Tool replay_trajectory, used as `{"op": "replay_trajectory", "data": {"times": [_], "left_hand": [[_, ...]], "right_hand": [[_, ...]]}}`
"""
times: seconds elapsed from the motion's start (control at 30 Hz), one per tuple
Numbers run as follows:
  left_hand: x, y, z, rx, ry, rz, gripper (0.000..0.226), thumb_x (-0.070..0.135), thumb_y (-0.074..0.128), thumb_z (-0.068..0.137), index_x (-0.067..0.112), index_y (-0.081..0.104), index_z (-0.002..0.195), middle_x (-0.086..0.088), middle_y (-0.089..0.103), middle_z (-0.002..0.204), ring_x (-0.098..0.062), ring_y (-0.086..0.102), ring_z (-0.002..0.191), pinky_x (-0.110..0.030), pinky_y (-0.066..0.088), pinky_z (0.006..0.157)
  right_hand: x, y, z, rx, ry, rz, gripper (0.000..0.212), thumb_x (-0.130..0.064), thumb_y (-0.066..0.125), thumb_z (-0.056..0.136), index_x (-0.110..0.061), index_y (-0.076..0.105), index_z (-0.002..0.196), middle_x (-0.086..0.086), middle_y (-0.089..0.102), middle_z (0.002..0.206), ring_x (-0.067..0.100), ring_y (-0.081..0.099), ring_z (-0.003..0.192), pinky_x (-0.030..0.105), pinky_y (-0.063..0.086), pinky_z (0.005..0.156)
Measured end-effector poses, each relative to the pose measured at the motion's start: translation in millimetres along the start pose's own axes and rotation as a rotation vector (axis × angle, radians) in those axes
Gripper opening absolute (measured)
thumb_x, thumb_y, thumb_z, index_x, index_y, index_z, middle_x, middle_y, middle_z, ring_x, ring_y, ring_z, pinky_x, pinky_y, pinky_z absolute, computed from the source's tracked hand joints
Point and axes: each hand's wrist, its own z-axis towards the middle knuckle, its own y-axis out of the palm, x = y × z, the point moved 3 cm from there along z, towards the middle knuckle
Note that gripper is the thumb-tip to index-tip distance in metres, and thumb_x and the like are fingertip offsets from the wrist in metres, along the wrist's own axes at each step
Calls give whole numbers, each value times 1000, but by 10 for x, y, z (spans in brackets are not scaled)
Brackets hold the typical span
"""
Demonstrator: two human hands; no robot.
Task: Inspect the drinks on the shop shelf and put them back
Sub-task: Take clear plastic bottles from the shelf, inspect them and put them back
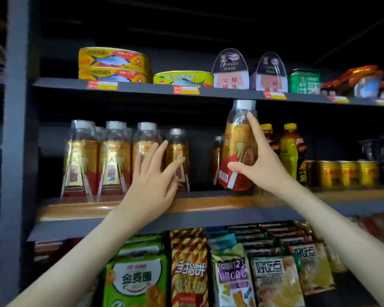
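My right hand point(258, 160) grips a gold-and-red drink bottle point(237, 138) with a clear top and white cap, lifted and tilted slightly above the middle shelf point(208, 204). A row of matching bottles point(111, 158) stands on that shelf to the left. With fingers straight and spread, my left hand point(155, 176) is raised in front of the row, its fingertips at the rightmost bottle point(178, 156). Between that bottle and the held one is a gap on the shelf.
Yellow-capped drink bottles point(289, 149) and gold cans point(344, 173) stand to the right on the same shelf. Fish tins point(113, 63) and canned ham point(230, 69) fill the shelf above. Snack bags point(189, 267) hang below. A grey upright post point(16, 129) bounds the left side.
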Motion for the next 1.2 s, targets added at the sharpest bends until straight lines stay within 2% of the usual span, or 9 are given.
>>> {"op": "replay_trajectory", "data": {"times": [0.27, 0.4, 0.53, 0.63, 0.7, 0.8, 0.93, 1.13, 1.2], "left_hand": [[-95, 186, 32, 7, 2, 118, 51, 38, 35, 92, 18, 58, 133, -20, 38, 150, -38, 27, 142, -56, 20, 114], [-101, 176, 22, 55, 45, 62, 45, 30, 34, 87, 17, 67, 115, -19, 45, 144, -35, 32, 138, -60, 22, 113], [-124, 166, 7, 104, 46, 10, 40, 32, 36, 87, 18, 67, 110, -16, 47, 143, -33, 33, 138, -58, 22, 114], [-143, 181, 9, 108, 60, 37, 41, 34, 37, 88, 19, 68, 110, -16, 46, 143, -33, 32, 139, -58, 24, 113], [-152, 182, 6, 116, 74, 62, 41, 35, 38, 88, 19, 69, 110, -17, 46, 143, -33, 31, 139, -57, 24, 113], [-158, 170, 9, 129, 73, 86, 42, 37, 39, 88, 17, 69, 110, -19, 45, 144, -35, 32, 138, -57, 27, 112], [-160, 179, 1, 138, 24, 123, 48, 41, 39, 89, 16, 66, 119, -20, 39, 147, -36, 28, 141, -58, 20, 114], [-171, 199, -17, 123, 3, 131, 52, 44, 37, 92, 16, 62, 127, -18, 35, 151, -32, 22, 145, -54, 20, 114], [-168, 183, -21, 120, 4, 135, 52, 45, 36, 93, 16, 62, 127, -18, 35, 151, -32, 22, 145, -52, 20, 114]], "right_hand": [[311, 243, 239, -142, 160, -110, 110, -15, 78, 79, -48, -2, 146, 2, 20, 155, 17, 35, 133, 35, 39, 105], [534, 400, 292, -258, 271, -211, 112, -21, 76, 83, -44, -14, 147, 12, 7, 159, 30, 28, 141, 39, 27, 112], [631, 445, 394, -313, 404, -393, 121, -23, 75, 83, -45, -28, 143, 20, -10, 159, 36, 41, 133, 37, 44, 100], [682, 488, 416, -298, 464, -491, 127, -13, 73, 84, -46, -37, 137, 18, -22, 157, 30, 57, 117, 28, 54, 81], [699, 521, 440, -316, 472, -553, 131, -8, 74, 82, -49, -41, 130, 17, -33, 153, 25, 63, 105, 28, 57, 78], [724, 546, 501, -329, 488, -573, 137, -10, 79, 77, -52, -43, 123, 14, -45, 146, 37, 53, 123, 40, 55, 90], [728, 603, 553, -320, 497, -561, 137, -7, 79, 77, -53, -43, 119, 16, -44, 146, 33, 60, 111, 33, 57, 81], [747, 672, 573, -293, 536, -629, 137, -3, 76, 78, -50, -44, 122, 17, -41, 149, 39, 48, 126, 39, 56, 88], [730, 671, 559, -287, 565, -655, 136, -2, 75, 79, -48, -45, 125, 16, -44, 147, 43, 32, 138, 42, 52, 95]]}}
